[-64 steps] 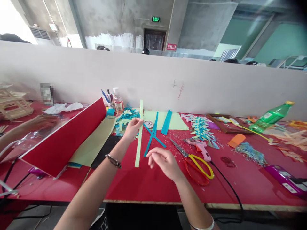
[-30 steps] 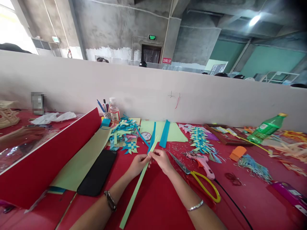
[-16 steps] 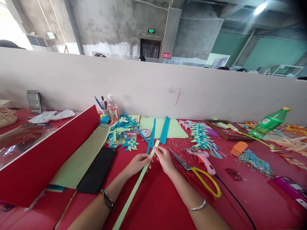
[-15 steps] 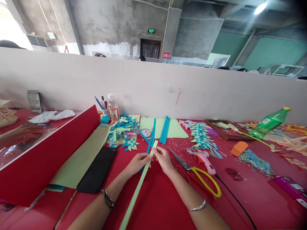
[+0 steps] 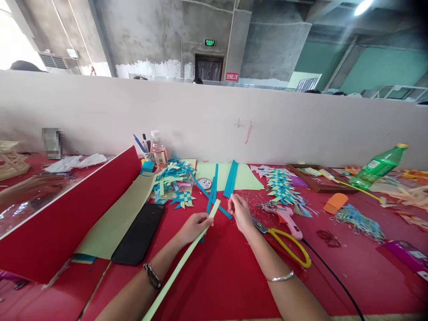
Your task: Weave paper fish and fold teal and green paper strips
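Observation:
In my left hand (image 5: 196, 226), a long pale green paper strip (image 5: 180, 264) is pinched near its upper end. The rest of it runs down across my left forearm. My right hand (image 5: 239, 211) is apart from that strip, fingers drawn together at the lower end of a wide blue paper strip (image 5: 231, 178). Whether it holds anything is hidden. Narrow blue strips (image 5: 214, 185) lie crossed just beyond my left hand. Yellow-handled scissors (image 5: 290, 247) lie partly behind my right wrist. A woven blue-and-green paper piece (image 5: 183, 198) rests to the left.
A pink glue gun (image 5: 284, 216) with a black cord lies at right, near a woven paper piece (image 5: 281, 185). A pile of paper strips (image 5: 172, 176), a black phone (image 5: 138, 234) and a red board (image 5: 76, 214) are at left. A green bottle (image 5: 381, 167) leans far right.
My right hand has let go of the pale green strip and moved right to the wide blue strip. My left hand still grips the green strip, whose lower end has swung left.

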{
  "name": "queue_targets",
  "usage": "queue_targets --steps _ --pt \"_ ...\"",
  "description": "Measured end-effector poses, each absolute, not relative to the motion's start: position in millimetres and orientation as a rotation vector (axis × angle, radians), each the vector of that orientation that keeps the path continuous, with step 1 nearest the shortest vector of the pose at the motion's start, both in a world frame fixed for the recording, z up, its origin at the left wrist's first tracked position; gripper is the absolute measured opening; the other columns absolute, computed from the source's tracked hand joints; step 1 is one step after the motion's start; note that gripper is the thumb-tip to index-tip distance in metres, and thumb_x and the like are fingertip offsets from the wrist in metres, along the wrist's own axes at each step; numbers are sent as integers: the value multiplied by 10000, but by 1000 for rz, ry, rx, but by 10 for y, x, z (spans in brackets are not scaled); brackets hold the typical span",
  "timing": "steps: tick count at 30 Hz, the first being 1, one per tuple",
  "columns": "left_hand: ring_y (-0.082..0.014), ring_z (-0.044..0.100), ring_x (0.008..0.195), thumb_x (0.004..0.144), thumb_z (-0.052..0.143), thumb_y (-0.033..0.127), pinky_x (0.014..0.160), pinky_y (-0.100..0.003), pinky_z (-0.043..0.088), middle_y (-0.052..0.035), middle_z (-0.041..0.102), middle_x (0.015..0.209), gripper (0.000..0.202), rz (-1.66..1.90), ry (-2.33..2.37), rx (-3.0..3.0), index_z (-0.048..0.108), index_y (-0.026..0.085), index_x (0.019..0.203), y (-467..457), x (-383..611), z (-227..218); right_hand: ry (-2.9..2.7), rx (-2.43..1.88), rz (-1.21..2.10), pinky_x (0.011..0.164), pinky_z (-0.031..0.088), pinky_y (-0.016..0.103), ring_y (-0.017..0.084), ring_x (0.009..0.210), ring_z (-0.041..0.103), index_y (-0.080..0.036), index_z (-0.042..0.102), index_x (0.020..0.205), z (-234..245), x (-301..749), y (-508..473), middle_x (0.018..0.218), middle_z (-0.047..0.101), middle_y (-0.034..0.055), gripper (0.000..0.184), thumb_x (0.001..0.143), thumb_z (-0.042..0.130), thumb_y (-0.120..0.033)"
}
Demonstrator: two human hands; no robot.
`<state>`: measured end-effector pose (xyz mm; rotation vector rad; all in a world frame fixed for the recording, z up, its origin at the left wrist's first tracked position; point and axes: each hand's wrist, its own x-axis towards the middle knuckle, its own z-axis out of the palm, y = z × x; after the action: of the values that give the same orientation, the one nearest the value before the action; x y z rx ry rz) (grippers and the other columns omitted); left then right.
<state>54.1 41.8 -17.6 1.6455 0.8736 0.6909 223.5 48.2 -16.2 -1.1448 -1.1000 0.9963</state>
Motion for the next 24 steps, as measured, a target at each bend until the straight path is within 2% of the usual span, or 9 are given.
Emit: queue_targets --steps 3,8,12,16,20,24 --pt "-55 343 463 717 474 497 459 -184 252 63 402 496 377 744 869 1635 515 128 651 421 546 -165 -1251 -1116 1111 387 282 200 71 387 374 -186 445 570 -149 2122 408 458 448 -39 425 733 401 -576" --pt "-64 424 425 732 436 522 439 -186 314 40 493 506 388 689 842 1571 465 144 651 384 577 -169 -1385 -1129 1141 391 263 207 78 396 360 -186 429 496 -200 1996 373 431 418 -44 407 680 513 -539" --pt "-55 412 324 757 349 555 365 -172 295 56 478 443 409 655 844 1519 388 168 630 368 594 -174 -1323 -1159 1035 404 260 216 86 415 348 -196 413 533 -216 2033 407 463 406 -39 401 743 430 -537" --pt "-49 320 230 757 331 571 287 -158 209 96 409 341 403 614 845 1510 385 180 675 368 596 -183 -1251 -1165 935 409 247 224 91 431 318 -200 384 536 -204 2038 412 469 358 -40 407 742 421 -549" --pt "-34 275 235 738 399 555 276 -147 177 115 367 330 382 634 865 1517 410 176 688 385 590 -216 -1174 -1159 894 406 239 221 85 433 296 -202 347 533 -213 2030 429 470 309 -49 420 733 417 -564" --pt "-33 255 254 749 369 559 288 -152 187 110 334 322 399 605 831 1484 388 179 632 401 592 -251 -1084 -1151 874 399 231 218 77 428 271 -205 338 556 -248 2075 482 479 267 -61 412 718 427 -573"
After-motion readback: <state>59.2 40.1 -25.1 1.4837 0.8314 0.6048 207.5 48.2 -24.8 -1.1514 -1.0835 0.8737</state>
